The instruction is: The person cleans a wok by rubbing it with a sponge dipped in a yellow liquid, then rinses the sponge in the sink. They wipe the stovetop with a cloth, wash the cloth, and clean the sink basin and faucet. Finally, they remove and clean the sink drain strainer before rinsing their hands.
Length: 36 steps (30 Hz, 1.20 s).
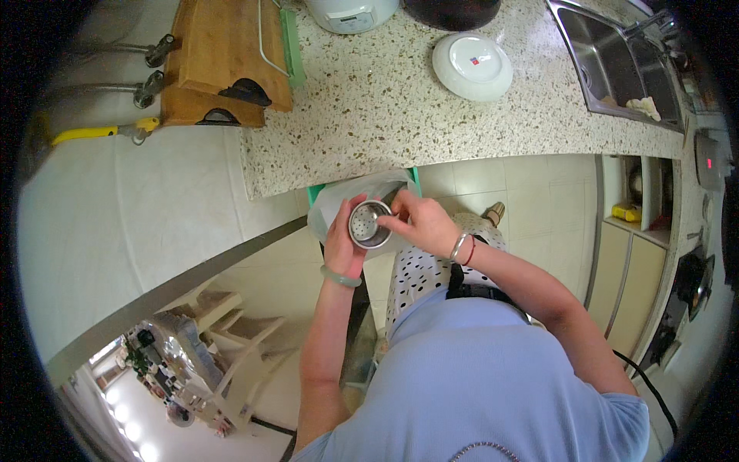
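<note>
My left hand (345, 245) is wrapped round a small round metal strainer basket (365, 223) with holes in its bottom, its mouth facing up toward me. At its right rim is my right hand (426, 223), with the thumb reaching over the opening and the other fingers bent beside the edge. Whether those fingers pinch something small, I cannot make out. Below both hands stands a green-rimmed bin (314, 192) lined with a translucent plastic bag (329, 202), partly hidden by my hands.
Ahead runs a speckled countertop (369, 131) holding an upturned white plate (472, 68), a white appliance (350, 15), a dark pot (454, 11) and wooden cutting boards (223, 54). A metal sink (596, 58) is at far right. Cabinets (631, 269) stand on the right.
</note>
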Each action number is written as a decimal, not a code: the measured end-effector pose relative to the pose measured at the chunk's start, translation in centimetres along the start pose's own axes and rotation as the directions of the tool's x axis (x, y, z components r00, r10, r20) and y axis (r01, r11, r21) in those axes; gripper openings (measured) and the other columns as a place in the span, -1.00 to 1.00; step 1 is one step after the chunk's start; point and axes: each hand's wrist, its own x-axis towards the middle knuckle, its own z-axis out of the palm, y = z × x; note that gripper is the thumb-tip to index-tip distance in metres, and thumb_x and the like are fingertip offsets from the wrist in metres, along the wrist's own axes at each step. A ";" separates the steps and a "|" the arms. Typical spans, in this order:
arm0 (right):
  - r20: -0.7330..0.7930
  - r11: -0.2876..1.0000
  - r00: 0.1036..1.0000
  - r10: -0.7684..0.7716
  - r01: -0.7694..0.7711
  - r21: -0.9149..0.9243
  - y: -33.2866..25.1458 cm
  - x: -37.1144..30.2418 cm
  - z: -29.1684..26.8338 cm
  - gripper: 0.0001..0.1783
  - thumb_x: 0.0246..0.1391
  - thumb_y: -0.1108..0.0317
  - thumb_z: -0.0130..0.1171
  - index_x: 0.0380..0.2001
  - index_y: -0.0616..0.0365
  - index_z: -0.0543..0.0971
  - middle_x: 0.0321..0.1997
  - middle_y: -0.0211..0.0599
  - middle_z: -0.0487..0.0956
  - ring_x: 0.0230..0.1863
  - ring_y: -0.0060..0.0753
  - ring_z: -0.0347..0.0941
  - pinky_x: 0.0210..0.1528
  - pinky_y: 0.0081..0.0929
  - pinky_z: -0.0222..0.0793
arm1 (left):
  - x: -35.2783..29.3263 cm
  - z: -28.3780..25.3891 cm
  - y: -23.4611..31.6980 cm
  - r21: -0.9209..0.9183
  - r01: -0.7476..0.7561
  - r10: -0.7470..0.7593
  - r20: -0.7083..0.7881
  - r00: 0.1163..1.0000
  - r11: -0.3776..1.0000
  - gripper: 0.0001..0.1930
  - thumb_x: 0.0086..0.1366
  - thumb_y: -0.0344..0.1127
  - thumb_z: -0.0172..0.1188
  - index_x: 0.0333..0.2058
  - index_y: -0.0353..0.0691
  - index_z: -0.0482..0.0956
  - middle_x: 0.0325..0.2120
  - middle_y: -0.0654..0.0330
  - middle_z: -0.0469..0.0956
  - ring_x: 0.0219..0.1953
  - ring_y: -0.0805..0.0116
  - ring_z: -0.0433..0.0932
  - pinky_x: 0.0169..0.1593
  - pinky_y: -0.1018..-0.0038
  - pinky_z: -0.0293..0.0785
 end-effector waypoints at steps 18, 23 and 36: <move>-0.017 0.960 0.992 0.129 -0.120 0.254 2.3 -6.8 -24.3 -0.62 0.22 0.22 -0.02 -0.56 0.29 0.47 -0.73 -0.21 0.47 -0.67 -0.46 0.44 -0.55 -0.46 0.35 | 1.4 22.7 -9.3 -0.192 0.053 -0.009 0.227 0.974 0.980 -0.59 0.42 -0.04 -0.17 -0.01 -0.24 0.39 0.00 0.06 0.46 0.07 0.21 0.42 0.13 0.29 0.36; -0.212 0.996 0.974 0.081 -0.075 0.037 5.1 -8.7 -33.0 -0.64 0.16 0.24 0.06 -0.59 0.31 0.42 -0.72 -0.14 0.44 -0.67 -0.44 0.47 -0.56 -0.43 0.34 | 4.3 32.8 -12.8 -0.154 0.165 -0.095 0.384 0.919 0.974 -0.54 0.44 -0.03 -0.25 0.08 -0.25 0.33 0.11 0.02 0.36 0.18 0.11 0.31 0.22 0.23 0.28; -0.376 0.785 0.699 0.609 -0.461 0.414 17.2 -7.8 -55.7 -0.70 0.16 0.27 0.01 -0.59 0.21 0.45 -0.71 -0.40 0.50 -0.81 -0.68 0.26 -0.78 -0.64 0.16 | 17.7 50.9 -21.1 0.116 0.194 -0.226 0.458 0.860 0.974 -0.53 0.42 -0.24 -0.11 0.23 -0.23 0.11 0.21 -0.01 0.18 0.21 0.08 0.27 0.23 0.17 0.26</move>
